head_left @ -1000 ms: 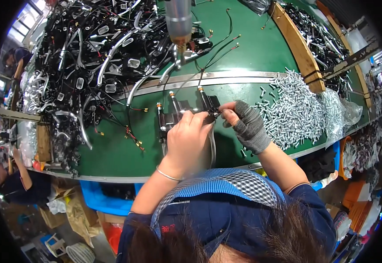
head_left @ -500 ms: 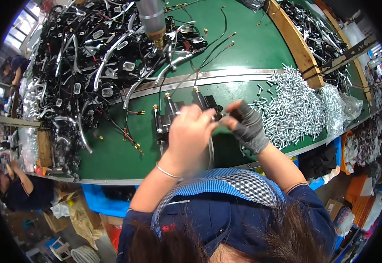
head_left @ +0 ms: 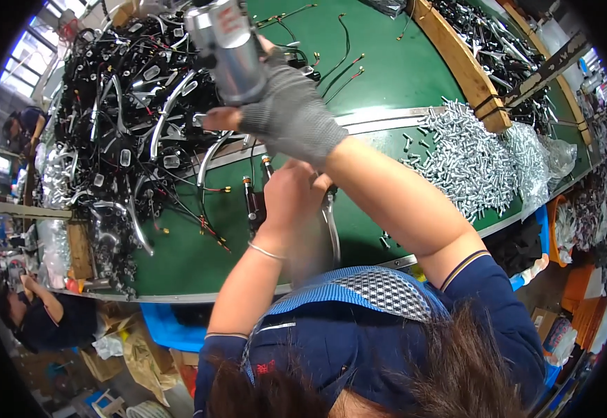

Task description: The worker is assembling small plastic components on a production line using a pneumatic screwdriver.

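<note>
My right hand [head_left: 289,115], in a grey fingerless glove, wraps round the hanging silver power screwdriver [head_left: 230,59]. The glove and forearm cover the tool's lower end. Bare and slightly blurred, my left hand [head_left: 291,198] is closed over black brake lever assemblies lying near the table's front; its fingertips are partly hidden under my right wrist. One black brake lever assembly [head_left: 253,202] shows just left of that hand. To its right, a silver lever blade [head_left: 332,233] points toward me.
Tangled brake levers with cables [head_left: 133,104] fill the left of the green table [head_left: 373,76]. A heap of silver screws [head_left: 463,174] lies at right, by a wooden bar [head_left: 456,59] and clear plastic bag [head_left: 537,157]. A metal strip [head_left: 380,120] crosses the table. Another person [head_left: 45,306] is at far left.
My right hand has left the lever assemblies, reached up and left across the table, and taken hold of the screwdriver, which has shifted slightly. My left hand stays low over the levers.
</note>
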`<state>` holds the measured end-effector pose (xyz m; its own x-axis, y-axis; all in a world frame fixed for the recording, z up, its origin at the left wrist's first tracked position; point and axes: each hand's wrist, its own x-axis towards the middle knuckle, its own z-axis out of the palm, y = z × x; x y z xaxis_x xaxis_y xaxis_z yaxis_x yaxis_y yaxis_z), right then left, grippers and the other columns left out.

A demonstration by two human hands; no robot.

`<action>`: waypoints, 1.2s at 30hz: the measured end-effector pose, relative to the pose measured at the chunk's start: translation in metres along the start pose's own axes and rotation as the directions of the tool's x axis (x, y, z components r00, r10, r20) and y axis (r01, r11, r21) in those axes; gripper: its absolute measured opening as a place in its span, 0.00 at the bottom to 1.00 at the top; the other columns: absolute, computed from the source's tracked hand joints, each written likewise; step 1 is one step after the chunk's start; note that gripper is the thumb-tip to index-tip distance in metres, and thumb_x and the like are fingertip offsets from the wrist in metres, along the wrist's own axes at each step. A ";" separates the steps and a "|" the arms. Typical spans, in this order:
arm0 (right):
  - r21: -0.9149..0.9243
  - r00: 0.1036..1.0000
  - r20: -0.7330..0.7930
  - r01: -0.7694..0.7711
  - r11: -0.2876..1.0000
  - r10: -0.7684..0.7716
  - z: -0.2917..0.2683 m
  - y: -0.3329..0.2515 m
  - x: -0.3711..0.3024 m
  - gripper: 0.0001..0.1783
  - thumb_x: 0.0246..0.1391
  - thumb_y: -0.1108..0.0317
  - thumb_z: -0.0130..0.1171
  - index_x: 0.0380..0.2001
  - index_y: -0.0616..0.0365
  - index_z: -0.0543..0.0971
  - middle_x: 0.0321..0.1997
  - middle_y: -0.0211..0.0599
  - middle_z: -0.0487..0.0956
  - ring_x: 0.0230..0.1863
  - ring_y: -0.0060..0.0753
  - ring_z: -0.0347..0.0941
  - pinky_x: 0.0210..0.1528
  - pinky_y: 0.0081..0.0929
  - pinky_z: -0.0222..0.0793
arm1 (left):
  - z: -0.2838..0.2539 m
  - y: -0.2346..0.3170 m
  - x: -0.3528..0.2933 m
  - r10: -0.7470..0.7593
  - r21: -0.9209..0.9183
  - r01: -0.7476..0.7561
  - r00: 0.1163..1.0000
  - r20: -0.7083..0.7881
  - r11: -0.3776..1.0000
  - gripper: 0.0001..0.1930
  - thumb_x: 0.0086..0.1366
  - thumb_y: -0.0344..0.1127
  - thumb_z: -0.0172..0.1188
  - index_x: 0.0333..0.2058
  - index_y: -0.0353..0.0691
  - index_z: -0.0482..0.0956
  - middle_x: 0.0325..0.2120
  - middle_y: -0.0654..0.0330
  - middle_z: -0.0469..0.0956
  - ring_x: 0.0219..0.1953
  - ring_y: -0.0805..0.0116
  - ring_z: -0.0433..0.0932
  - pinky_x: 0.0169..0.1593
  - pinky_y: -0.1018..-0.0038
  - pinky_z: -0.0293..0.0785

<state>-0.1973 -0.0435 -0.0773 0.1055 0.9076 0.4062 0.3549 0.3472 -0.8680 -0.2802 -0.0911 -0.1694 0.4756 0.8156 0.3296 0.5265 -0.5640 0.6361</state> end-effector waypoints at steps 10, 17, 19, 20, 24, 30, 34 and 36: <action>-0.155 0.981 -0.167 0.073 0.985 -0.099 -0.062 0.016 0.021 0.39 0.35 0.59 0.68 0.50 0.62 0.62 0.31 0.35 0.73 0.31 0.29 0.71 0.35 0.24 0.70 | -0.013 0.009 0.004 -0.089 0.096 0.069 0.972 0.215 0.993 0.11 0.50 0.41 0.62 0.30 0.42 0.77 0.24 0.62 0.71 0.26 0.62 0.74 0.29 0.68 0.69; 0.582 0.953 -0.180 -0.096 0.807 0.244 -0.094 0.024 -0.034 0.30 0.38 0.64 0.64 0.45 0.62 0.65 0.27 0.37 0.72 0.27 0.30 0.72 0.29 0.26 0.72 | -0.013 0.009 0.007 -0.070 0.104 0.048 0.972 0.224 0.993 0.11 0.50 0.41 0.63 0.30 0.43 0.77 0.26 0.62 0.71 0.27 0.62 0.74 0.29 0.68 0.69; 0.636 0.930 -0.229 -0.081 0.767 0.288 -0.092 0.030 -0.047 0.31 0.39 0.65 0.63 0.46 0.62 0.64 0.27 0.37 0.72 0.26 0.32 0.73 0.29 0.28 0.72 | -0.013 0.013 0.007 -0.125 0.154 0.088 0.961 0.248 0.984 0.10 0.50 0.41 0.61 0.30 0.45 0.77 0.27 0.62 0.72 0.29 0.59 0.74 0.31 0.66 0.69; 0.664 0.916 -0.249 -0.074 0.744 0.314 -0.090 0.031 -0.051 0.31 0.39 0.65 0.63 0.47 0.62 0.63 0.26 0.37 0.72 0.26 0.33 0.73 0.28 0.29 0.73 | -0.013 0.014 0.006 -0.126 0.157 0.088 0.960 0.251 0.984 0.10 0.50 0.41 0.61 0.30 0.45 0.77 0.27 0.62 0.72 0.29 0.59 0.74 0.31 0.66 0.69; 0.671 0.924 -0.277 -0.011 0.741 0.265 -0.078 0.032 -0.048 0.33 0.38 0.65 0.63 0.48 0.62 0.62 0.25 0.38 0.71 0.25 0.34 0.72 0.29 0.30 0.73 | -0.015 0.014 0.008 -0.148 0.185 0.101 0.954 0.261 0.977 0.10 0.50 0.41 0.61 0.29 0.44 0.76 0.27 0.62 0.72 0.29 0.59 0.74 0.31 0.66 0.69; 0.728 0.910 -0.266 -0.027 0.685 0.319 -0.073 0.041 -0.052 0.31 0.35 0.63 0.67 0.43 0.56 0.65 0.31 0.30 0.68 0.29 0.25 0.68 0.29 0.25 0.70 | -0.012 0.009 0.002 -0.112 0.163 0.077 0.968 0.224 0.984 0.10 0.50 0.41 0.61 0.27 0.44 0.75 0.26 0.62 0.72 0.29 0.59 0.74 0.31 0.66 0.69; 0.723 0.907 -0.287 -0.007 0.691 0.308 -0.067 0.048 -0.053 0.32 0.36 0.63 0.67 0.45 0.57 0.64 0.32 0.31 0.67 0.29 0.26 0.68 0.29 0.25 0.70 | -0.013 0.005 0.001 -0.088 0.162 0.054 0.974 0.211 0.985 0.10 0.50 0.40 0.62 0.29 0.42 0.76 0.24 0.62 0.71 0.26 0.63 0.74 0.29 0.69 0.69; 0.708 0.918 -0.255 -0.037 0.705 0.305 -0.066 0.049 -0.055 0.33 0.36 0.62 0.66 0.46 0.57 0.64 0.32 0.32 0.67 0.29 0.26 0.68 0.29 0.25 0.70 | -0.014 0.004 0.000 -0.073 0.161 0.041 0.977 0.201 0.986 0.10 0.50 0.39 0.63 0.29 0.41 0.76 0.23 0.62 0.71 0.24 0.65 0.73 0.29 0.71 0.68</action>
<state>-0.1242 -0.0924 -0.1233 0.4423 0.8784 0.1814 -0.4115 0.3784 -0.8291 -0.2878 -0.0916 -0.1565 0.5674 0.8122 0.1353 0.6519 -0.5435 0.5288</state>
